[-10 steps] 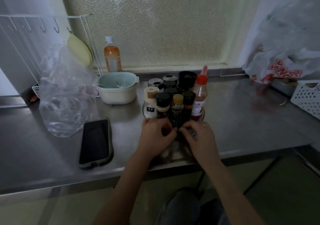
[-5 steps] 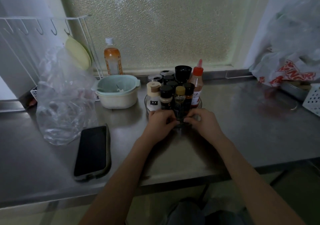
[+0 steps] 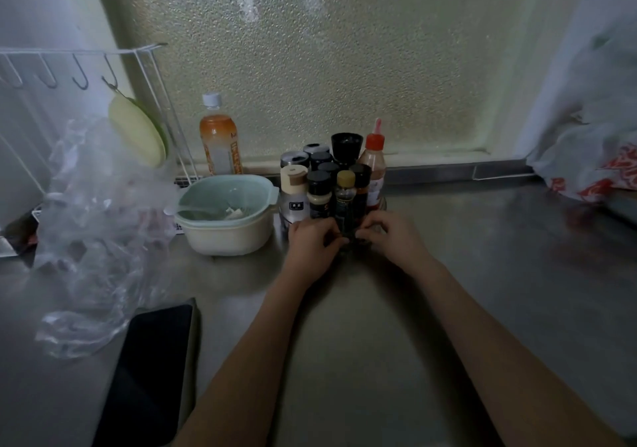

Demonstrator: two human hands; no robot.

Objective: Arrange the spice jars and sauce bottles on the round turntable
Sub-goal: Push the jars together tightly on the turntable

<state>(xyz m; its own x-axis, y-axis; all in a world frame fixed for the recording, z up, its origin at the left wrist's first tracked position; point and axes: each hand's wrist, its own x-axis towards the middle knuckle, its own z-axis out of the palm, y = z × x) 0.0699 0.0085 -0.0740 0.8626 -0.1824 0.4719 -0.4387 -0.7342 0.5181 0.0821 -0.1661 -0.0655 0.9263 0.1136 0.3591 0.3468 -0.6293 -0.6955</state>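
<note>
A cluster of spice jars and sauce bottles stands packed on the round turntable [image 3: 382, 204] near the window sill. In front are a white jar with a tan cap [image 3: 293, 191], a black-capped jar [image 3: 319, 195] and a small gold-capped bottle [image 3: 345, 195]. A red-capped sauce bottle [image 3: 374, 167] and a black funnel-topped grinder [image 3: 346, 145] stand behind. My left hand [image 3: 310, 241] and my right hand [image 3: 391, 236] curl around the turntable's front rim, fingertips almost meeting below the gold-capped bottle. The rim itself is mostly hidden by my fingers.
A mint strainer in a cream bowl [image 3: 227, 217] sits just left of the turntable. An orange drink bottle [image 3: 219, 139] stands behind it. A crumpled clear bag [image 3: 96, 226], a phone [image 3: 151, 370] and a wire rack [image 3: 79, 67] are left. White shopping bags [image 3: 593, 157] lie far right.
Both hands have slid the loaded turntable away from the counter's front edge toward the window, and it now sits beside the bowl. My arms are stretched further out.
</note>
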